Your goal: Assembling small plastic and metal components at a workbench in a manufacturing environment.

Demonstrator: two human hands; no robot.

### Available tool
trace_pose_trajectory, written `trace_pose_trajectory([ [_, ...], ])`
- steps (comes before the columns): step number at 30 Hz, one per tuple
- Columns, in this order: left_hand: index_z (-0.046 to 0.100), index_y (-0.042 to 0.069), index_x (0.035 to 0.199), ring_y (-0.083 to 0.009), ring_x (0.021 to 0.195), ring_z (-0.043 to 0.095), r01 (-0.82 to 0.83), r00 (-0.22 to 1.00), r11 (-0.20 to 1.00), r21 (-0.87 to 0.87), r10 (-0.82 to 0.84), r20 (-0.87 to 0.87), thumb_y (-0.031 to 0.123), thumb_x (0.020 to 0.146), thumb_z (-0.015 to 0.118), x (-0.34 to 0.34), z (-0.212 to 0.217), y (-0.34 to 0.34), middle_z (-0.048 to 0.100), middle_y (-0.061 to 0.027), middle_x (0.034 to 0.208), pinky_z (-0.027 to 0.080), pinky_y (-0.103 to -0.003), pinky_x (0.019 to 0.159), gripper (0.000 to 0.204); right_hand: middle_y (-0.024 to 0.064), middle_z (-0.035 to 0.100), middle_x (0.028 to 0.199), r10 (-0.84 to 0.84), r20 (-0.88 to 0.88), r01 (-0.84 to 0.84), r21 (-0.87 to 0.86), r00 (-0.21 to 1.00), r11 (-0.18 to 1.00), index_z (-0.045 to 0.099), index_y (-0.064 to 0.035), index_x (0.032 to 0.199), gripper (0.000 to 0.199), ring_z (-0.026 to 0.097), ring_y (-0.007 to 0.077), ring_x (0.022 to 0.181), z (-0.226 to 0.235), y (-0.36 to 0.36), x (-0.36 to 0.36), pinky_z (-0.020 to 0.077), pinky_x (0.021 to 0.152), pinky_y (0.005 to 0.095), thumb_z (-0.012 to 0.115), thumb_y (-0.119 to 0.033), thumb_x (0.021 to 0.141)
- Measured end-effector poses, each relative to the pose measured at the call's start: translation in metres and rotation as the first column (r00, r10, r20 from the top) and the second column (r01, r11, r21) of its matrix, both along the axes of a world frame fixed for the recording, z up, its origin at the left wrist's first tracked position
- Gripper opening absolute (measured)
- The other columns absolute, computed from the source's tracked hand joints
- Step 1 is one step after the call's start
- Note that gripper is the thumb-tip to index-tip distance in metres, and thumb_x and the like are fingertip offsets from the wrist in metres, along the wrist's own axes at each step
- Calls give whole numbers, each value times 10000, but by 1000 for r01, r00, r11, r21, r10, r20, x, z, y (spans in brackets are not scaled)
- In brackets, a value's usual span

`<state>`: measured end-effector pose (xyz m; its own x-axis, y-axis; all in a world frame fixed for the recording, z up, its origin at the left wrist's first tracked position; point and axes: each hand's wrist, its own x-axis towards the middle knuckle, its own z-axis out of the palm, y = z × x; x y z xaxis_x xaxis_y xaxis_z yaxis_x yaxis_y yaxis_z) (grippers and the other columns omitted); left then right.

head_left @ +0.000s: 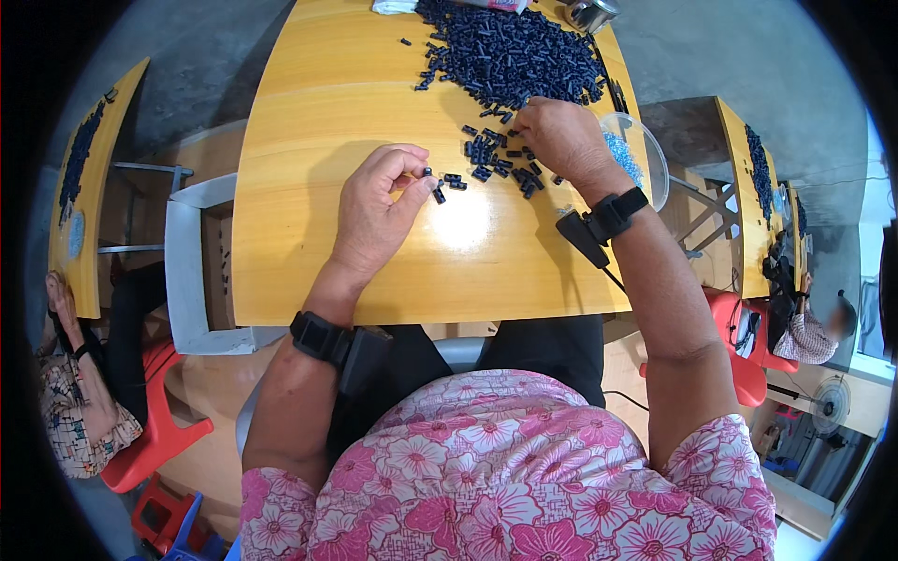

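Observation:
My left hand (374, 206) is closed in a pinch over the middle of the yellow table (309, 252). Between its thumb and fingertips is a small black cylindrical part (427, 172). Several like it, a few loose black parts (455, 181), lie just under and beside those fingertips. My right hand (566, 136) reaches to the near edge of a big heap of small black parts (510, 56). Its fingers are curled together; what they hold, if anything, is hidden. A looser cluster of black parts (486, 154) lies between my two hands.
A clear round tub (663, 173) with small light-blue pieces (619, 154) stands at the table's right edge, beside my right wrist. A metal cup (591, 14) stands at the far right corner. An open white box (187, 280) is left of the table. Other people sit at side tables.

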<state>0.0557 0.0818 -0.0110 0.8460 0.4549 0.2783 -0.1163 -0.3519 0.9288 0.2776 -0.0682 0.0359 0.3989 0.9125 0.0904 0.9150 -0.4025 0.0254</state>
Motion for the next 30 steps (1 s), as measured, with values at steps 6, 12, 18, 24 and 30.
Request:
trace_pose_trajectory([
  [6, 593, -17, 924, -139, 942, 626, -22, 1000, 1000, 12, 22, 3, 3, 884, 658, 0, 1, -1, 641, -102, 1095, 522, -262, 832, 79, 143, 673, 944, 4, -30, -6, -86, 1000, 996, 680, -30, 896, 124, 675, 337, 876, 2, 7, 1, 552, 794, 434, 583, -98, 861],
  [12, 589, -17, 875, -205, 859, 670, -72, 995, 997, -2, 72, 64, 7, 835, 700, 3, 0, -4, 668, -118, 992, 566, -289, 775, 121, 198, 683, 1037, -67, -113, 41, -217, 991, 975, 698, -4, 976, 206, 661, 379, 968, 9, 15, 3, 536, 863, 445, 571, -81, 833],
  [18, 588, -21, 874, -205, 851, 671, -80, 995, 997, 0, 79, 55, 10, 832, 703, 3, 3, -4, 669, -114, 988, 569, -293, 775, 127, 155, 648, 825, -37, -259, 25, -50, 965, 998, 626, 9, 835, 85, 641, 337, 779, 7, 2, 7, 523, 715, 425, 575, -59, 832],
  [24, 590, -23, 899, -179, 878, 658, -69, 998, 997, 24, 69, 4, 0, 845, 683, 1, 1, -3, 666, -111, 1023, 552, -277, 793, 110, -15, 524, 685, 0, -766, 235, 197, 643, 952, 593, -25, 837, 140, 511, 91, 617, 37, -10, -25, 421, 549, 261, 642, -143, 893],
  [30, 593, -25, 924, -150, 908, 644, -57, 998, 998, 31, 57, -7, -17, 866, 656, 2, 1, -3, 661, -100, 1049, 538, -268, 811, 86, 1, 508, 651, 277, -961, 424, 247, -9, 871, 584, -15, 887, 74, 459, 82, 551, 60, -22, -55, 393, 508, 241, 609, -80, 912],
])
